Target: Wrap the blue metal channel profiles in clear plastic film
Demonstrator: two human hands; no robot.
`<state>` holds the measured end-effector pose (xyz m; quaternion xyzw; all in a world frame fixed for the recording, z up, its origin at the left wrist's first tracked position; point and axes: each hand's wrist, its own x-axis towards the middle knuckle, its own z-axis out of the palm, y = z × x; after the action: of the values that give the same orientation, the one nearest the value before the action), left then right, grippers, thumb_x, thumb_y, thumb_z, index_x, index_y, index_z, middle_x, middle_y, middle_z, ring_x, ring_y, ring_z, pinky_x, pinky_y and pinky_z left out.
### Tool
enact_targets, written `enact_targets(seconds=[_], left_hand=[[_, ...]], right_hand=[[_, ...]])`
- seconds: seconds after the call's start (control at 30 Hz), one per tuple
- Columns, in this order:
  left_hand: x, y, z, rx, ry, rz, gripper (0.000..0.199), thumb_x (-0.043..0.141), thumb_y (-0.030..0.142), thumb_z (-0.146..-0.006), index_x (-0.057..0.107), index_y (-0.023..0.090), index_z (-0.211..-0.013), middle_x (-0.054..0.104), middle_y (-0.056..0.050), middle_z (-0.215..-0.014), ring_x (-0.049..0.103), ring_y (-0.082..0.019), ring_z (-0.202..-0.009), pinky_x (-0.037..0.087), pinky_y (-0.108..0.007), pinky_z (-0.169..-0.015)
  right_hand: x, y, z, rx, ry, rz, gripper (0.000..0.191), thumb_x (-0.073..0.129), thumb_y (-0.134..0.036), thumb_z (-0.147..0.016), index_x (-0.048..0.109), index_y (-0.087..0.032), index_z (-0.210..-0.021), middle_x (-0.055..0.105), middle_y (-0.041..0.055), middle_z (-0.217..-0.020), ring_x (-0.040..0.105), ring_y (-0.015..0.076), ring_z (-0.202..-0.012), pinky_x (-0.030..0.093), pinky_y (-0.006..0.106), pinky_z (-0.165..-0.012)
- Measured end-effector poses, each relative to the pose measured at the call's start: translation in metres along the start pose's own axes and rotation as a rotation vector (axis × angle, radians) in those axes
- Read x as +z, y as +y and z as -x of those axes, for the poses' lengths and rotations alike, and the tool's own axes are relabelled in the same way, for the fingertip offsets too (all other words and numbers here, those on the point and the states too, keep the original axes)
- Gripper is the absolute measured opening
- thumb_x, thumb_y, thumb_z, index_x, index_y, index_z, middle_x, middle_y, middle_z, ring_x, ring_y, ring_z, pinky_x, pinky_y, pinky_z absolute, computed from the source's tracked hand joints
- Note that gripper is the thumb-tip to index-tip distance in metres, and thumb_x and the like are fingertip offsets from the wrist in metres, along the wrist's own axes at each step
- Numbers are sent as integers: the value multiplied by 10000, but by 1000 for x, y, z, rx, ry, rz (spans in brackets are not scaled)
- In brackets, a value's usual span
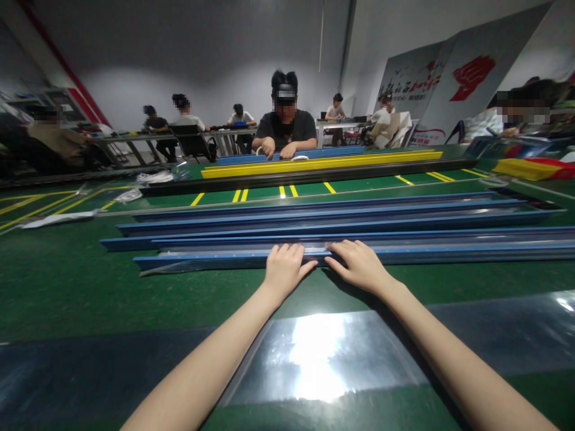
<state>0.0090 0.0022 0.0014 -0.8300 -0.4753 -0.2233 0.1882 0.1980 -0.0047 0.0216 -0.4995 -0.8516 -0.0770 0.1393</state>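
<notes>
A long blue channel strip [215, 261] lies crosswise on the green table, with a clear film showing along its inside and at its left end. My left hand [285, 269] grips its near edge, fingers over the top and thumb on the near side. Just to the right, my right hand [359, 266] holds the same edge, its fingers reaching into the channel and its thumb pointing toward the left thumb. A small gap separates the two hands. The fingertips are partly hidden inside the channel.
More blue strips [314, 226] lie behind mine. A shiny clear sheet [269, 383] spreads across the near green table [81, 299]. Farther off are a black strip [179, 187], a yellow strip [323, 164] and a person [286, 123] working opposite. White wrapping [58, 219] lies left, yellow trays [523, 169] right.
</notes>
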Motion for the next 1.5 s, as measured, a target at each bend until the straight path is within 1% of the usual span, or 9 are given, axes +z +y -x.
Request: enact_targets(seconds=[0.27,0.47,0.77,1.03,1.23,1.5], left_hand=[[1,0,0,0,5,2,348,469,494,-809,574,163,-804,644,-48,-788,549,-198,-748,305,-325,-651],[0,1,0,0,-5,6,345,472,496,-805,569,165,-795,638,-51,-788,550,-202,-766,311,-327,-648],[2,0,0,9,7,49,337,481,481,-807,571,159,-845,639,-70,-925,546,-198,-857,335,-324,-678],[1,-1,0,5,6,46,331,485,478,-805,570,160,-837,637,-73,-906,546,-203,-863,341,-327,-681],[-1,-1,0,1,-2,36,323,485,479,-805,567,166,-806,642,-63,-871,550,-199,-825,336,-322,-666],[1,-1,1,1,7,36,323,491,478,-804,564,163,-820,648,-62,-900,557,-198,-838,331,-322,-670]], right_hand=[[3,4,2,-27,30,42,336,349,-379,-876,584,-169,-992,639,89,-990,541,194,-916,337,302,-748],[4,4,3,-20,52,60,353,344,-385,-879,582,-160,-1010,633,94,-1016,529,201,-951,334,310,-768],[6,4,3,-24,61,66,363,331,-384,-886,578,-154,-1022,626,94,-1048,528,199,-959,336,314,-766],[8,3,4,-25,80,63,353,334,-373,-887,572,-154,-1030,621,89,-1072,524,197,-978,333,313,-769],[10,3,5,-23,85,63,355,329,-375,-888,568,-155,-1031,622,88,-1072,526,196,-975,334,312,-764],[9,2,5,-22,77,62,360,317,-371,-893,565,-147,-1028,616,89,-1084,524,198,-977,335,316,-768]])
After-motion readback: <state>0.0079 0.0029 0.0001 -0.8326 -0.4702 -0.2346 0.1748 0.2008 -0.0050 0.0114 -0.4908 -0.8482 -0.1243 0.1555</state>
